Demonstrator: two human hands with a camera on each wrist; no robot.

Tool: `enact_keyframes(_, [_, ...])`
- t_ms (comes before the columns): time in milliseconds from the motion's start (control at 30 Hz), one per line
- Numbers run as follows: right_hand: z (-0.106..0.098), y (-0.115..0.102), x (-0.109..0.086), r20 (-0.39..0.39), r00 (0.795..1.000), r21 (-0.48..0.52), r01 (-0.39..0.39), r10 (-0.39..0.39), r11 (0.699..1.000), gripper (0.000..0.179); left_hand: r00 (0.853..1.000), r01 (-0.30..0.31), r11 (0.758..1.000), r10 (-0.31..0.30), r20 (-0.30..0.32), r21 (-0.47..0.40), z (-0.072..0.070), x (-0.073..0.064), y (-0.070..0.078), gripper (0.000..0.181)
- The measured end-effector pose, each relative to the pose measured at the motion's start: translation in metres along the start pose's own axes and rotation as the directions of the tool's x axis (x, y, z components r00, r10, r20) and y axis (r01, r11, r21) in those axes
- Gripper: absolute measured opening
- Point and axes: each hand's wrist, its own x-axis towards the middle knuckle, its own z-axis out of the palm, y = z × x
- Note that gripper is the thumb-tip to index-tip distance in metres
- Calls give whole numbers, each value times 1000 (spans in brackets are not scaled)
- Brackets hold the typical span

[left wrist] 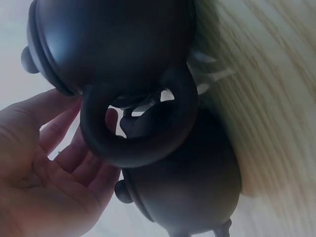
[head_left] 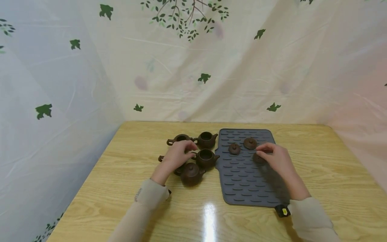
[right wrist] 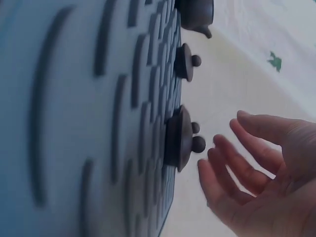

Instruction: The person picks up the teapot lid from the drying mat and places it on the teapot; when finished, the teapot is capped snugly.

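Note:
Dark brown teapots stand in a cluster left of the grey mat. The front teapot has its lid on; lidless ones include the back teapot and the middle teapot. My left hand hovers over the cluster, fingers loosely bent. In the left wrist view it sits beside two lidded teapots, the nearer teapot partly covering its fingertips. On the mat lie a small lid, a back lid and a nearer lid. My right hand is just above the nearer lid, its fingers apart from the knob.
The teapots and mat share a wooden table. Behind it hangs a pale curtain with green leaf prints. One more lidless teapot at the back left is partly covered by my left hand.

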Motion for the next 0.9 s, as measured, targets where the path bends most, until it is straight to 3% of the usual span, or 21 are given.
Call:
enact_keyframes(167, [-1,11,0,36,998,-14,-56,57,998,23,1000,9,1000,-10,16,20,5,2,1,18])
enact_keyframes(367, [-2,17,0,94,993,-19,-67,69,998,24,999,24,998,-26,32,51,7,4,2,15])
enact_keyframes(900, [-3,25,8,115,988,-73,-91,99,993,22,1000,27,994,-28,10,105,13,8,1,11])
